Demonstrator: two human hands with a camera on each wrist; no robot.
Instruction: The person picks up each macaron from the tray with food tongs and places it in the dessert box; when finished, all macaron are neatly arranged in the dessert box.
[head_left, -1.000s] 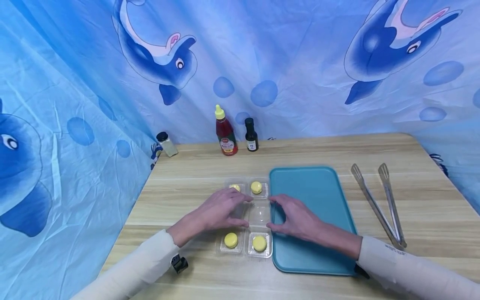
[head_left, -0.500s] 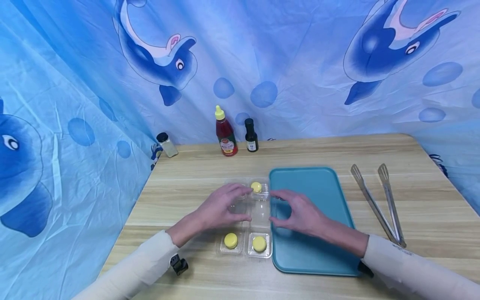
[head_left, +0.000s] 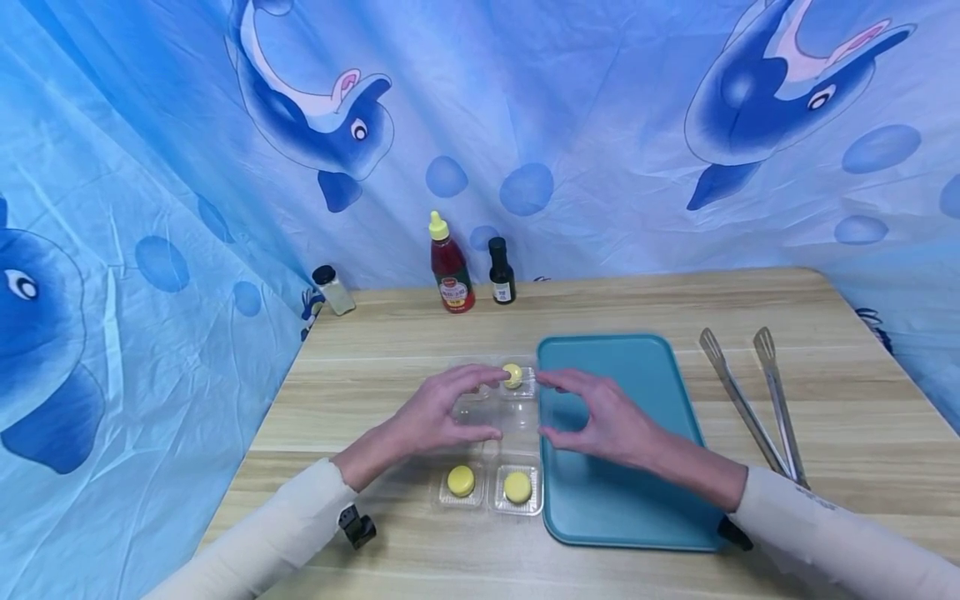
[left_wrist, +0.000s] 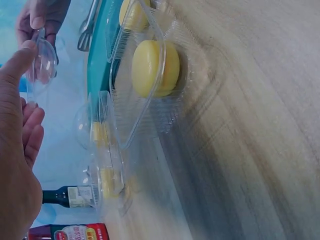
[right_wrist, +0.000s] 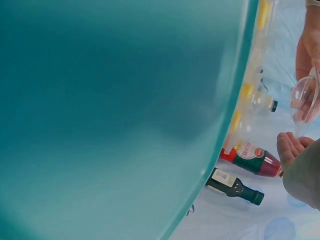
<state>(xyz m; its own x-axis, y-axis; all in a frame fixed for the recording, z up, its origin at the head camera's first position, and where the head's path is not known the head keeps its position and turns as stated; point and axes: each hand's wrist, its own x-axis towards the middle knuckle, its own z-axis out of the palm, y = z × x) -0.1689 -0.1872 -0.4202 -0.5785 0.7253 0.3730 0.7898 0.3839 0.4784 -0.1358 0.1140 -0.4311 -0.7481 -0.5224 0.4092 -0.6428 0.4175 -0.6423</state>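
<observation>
Between my two hands is a clear plastic domed lid [left_wrist: 46,61], faint against the background in the head view. My left hand [head_left: 438,410] pinches one edge of it, thumb against fingers. At the opposite edge my right hand [head_left: 603,412] pinches it too, seen in the left wrist view. Below and around the hands are clear square containers with ribbed bases. A yellow macaron [head_left: 461,481] sits in the front left one, another yellow macaron [head_left: 517,487] in the front right one. Behind the hands a third macaron [head_left: 512,376] shows; the back left container is mostly hidden by my left hand.
A teal tray [head_left: 630,517] lies under my right forearm, beside the containers. Metal tongs [head_left: 780,408] lie spread at the right. Along the back stand a red sauce bottle [head_left: 453,279], a small dark bottle [head_left: 502,271] and a black-capped shaker [head_left: 333,290]. A blue dolphin curtain hangs behind.
Both hands have risen a little from the containers, with the clear lid between them. The back left macaron, visible earlier, is now covered by my left hand.
</observation>
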